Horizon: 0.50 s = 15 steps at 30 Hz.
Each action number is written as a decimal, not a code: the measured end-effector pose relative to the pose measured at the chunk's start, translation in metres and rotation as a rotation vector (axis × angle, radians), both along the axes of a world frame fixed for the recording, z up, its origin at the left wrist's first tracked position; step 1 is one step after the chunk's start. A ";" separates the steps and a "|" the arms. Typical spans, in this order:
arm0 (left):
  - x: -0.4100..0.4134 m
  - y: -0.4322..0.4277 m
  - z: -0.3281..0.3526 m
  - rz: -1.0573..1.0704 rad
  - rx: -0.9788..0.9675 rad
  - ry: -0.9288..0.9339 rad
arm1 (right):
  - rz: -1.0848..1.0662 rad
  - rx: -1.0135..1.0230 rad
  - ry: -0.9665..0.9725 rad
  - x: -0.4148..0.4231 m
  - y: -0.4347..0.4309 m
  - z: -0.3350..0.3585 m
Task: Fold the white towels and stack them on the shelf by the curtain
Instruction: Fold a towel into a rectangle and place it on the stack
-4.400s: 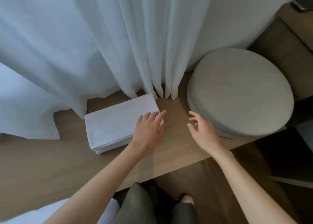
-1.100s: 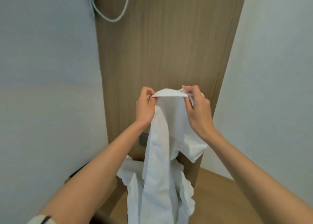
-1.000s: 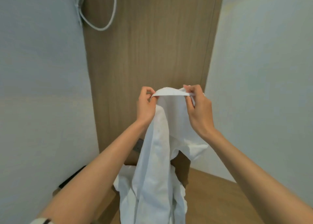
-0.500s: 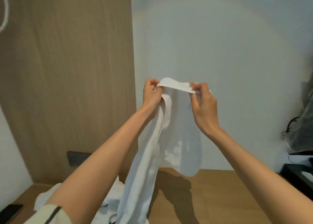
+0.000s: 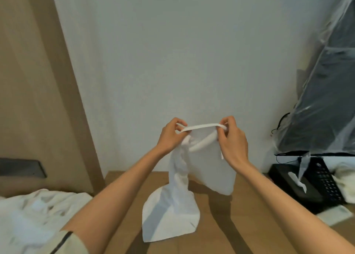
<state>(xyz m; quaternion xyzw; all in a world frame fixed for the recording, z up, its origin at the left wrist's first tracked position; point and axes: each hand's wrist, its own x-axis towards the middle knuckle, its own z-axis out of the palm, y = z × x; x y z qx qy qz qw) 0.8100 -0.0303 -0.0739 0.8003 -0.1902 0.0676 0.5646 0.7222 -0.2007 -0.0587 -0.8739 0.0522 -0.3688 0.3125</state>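
Note:
A white towel (image 5: 172, 211) hangs in front of me, its top hem stretched between both hands. My left hand (image 5: 171, 136) pinches the hem's left end, and my right hand (image 5: 231, 138) pinches the right end. The towel's lower part rests on the wooden surface (image 5: 240, 225), twisted and bunched under my left hand. More white cloth (image 5: 32, 215) lies crumpled at the lower left. The shelf by the curtain and the folded towels are out of view.
A plain white wall is straight ahead, a wood panel (image 5: 34, 100) to the left. At right stand a plastic-wrapped dark screen (image 5: 326, 92), a black tissue box (image 5: 295, 184) and a black mesh basket (image 5: 326, 180).
My view has swung right and down from the wood panel to the white wall. The towel's lower end has come down onto the wooden surface, and both hands keep hold of its hem.

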 end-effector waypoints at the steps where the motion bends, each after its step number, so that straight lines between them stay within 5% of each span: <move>1: -0.002 -0.004 -0.013 0.007 0.085 -0.034 | 0.003 -0.014 0.012 -0.002 -0.007 -0.007; 7: -0.006 -0.011 -0.054 0.177 0.286 -0.077 | 0.222 0.515 -0.150 -0.010 -0.026 -0.004; 15: 0.002 0.025 -0.054 0.288 0.476 0.040 | 0.197 0.543 -0.349 -0.003 -0.033 0.019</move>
